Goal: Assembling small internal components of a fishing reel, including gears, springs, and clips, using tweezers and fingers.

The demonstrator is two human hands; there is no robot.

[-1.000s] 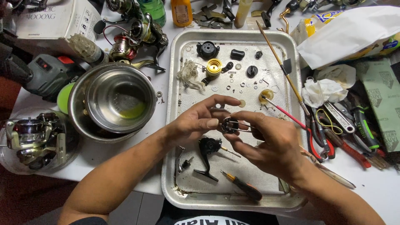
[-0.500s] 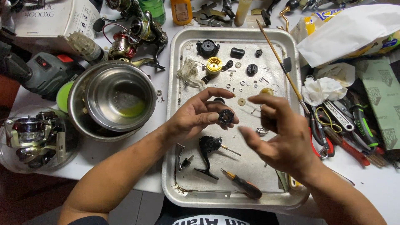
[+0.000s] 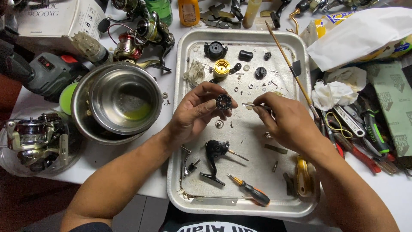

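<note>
Since half a second ago the right hand (image 3: 287, 122) has closed in, bringing thin metal tweezers (image 3: 254, 105) to the small black toothed reel part (image 3: 223, 102) pinched in the left hand (image 3: 195, 112) fingertips above the metal tray (image 3: 182, 77). Keeping the part steady and the tips shut on approach looks wise. Counted: one orange-handled screwdriver (image 3: 251, 191) at 6 o'clock, one steel bowl (image 3: 122, 101) at 9 o'clock.

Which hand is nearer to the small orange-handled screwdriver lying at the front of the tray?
Left. The left hand holds a small black round part above and left of the orange-handled screwdriver. The right hand, holding a thin metal tool, sits slightly farther, up and to the right.
</note>
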